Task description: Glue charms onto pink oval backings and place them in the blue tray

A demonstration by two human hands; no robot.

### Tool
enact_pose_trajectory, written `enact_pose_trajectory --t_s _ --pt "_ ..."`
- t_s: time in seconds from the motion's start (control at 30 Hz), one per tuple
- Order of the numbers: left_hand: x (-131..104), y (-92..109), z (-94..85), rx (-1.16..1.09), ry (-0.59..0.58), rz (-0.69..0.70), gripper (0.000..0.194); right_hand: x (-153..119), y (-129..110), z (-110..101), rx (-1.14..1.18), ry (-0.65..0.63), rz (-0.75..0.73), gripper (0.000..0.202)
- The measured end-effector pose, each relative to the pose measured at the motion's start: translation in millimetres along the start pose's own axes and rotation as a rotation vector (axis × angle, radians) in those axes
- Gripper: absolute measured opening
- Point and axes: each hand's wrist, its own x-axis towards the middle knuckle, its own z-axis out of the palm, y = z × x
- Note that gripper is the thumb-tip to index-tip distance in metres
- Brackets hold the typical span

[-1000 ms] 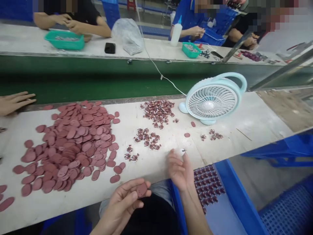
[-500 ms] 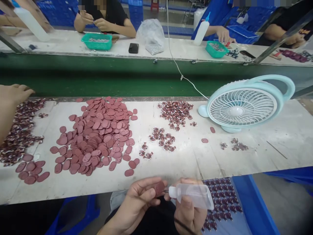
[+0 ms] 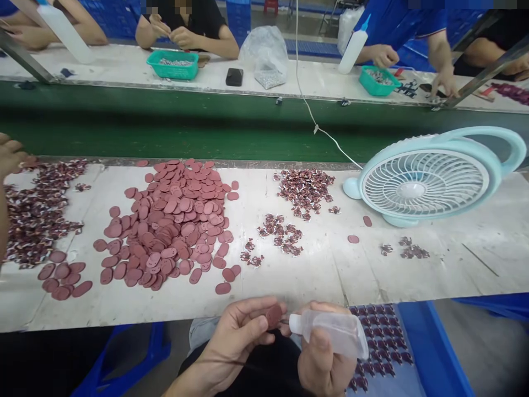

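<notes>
Taking the fan (image 3: pixel 412 190) as reference, the disc (image 3: pixel 273 316) in work is to its left and on the person's side, over the lap and just off the near edge of the table (image 3: pixel 297 281). The left hand (image 3: pixel 239 325) is closed on that disc, thumb and fingers pinching it; the right hand (image 3: pixel 322 361) is wrapped firmly around the bottle (image 3: pixel 336 333), its narrow tip pointed at the disc. Whether tip and disc touch cannot be determined. In the inspector's judgement, sound practice calls for the disc held rigid by its rim, fingertips clear of the tip, and light, even pressure on the bottle. Edges: the right hand sits beside the tray (image 3: pixel 442 353), which lies on the person's side of the fan, below table level, bearing rows of dark pieces (image 3: pixel 384 339); a low elbow could disturb them. Open room: the table's front strip, left of the fan and toward the person, offers passage. Left of the fan stand the piles of small parts (image 3: pixel 306 187), with the heap of discs (image 3: pixel 173 226) farther left; sleeves should pass above both.
</notes>
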Motion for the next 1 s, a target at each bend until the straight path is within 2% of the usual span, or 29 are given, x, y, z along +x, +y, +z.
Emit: enact_pose_trajectory --t_s 0.2,0.4,0.57,0.87,0.93,1.0 --pt "-1 4 3.6 0.007 0.036 0.000 0.033 0 -8 3 0.008 0.031 0.155 0.019" --pt "-3 4 3.9 -0.010 0.048 0.005 0.038 2 -4 3 0.037 0.028 0.130 0.019" --pt "-2 5 5.0 -0.011 0.049 -0.017 0.037 5 -9 4 0.102 0.042 0.175 0.014" --pt "-2 3 2.2 -0.013 0.042 -0.021 0.034 -2 -10 -1 0.007 0.001 0.166 0.026" --pt "-2 3 2.2 -0.014 0.045 -0.017 0.034 3 -13 0 0.093 0.044 0.230 0.020" --pt "-2 3 2.1 -0.028 0.046 -0.015 0.032 15 -15 -3 0.298 0.082 0.393 0.020"
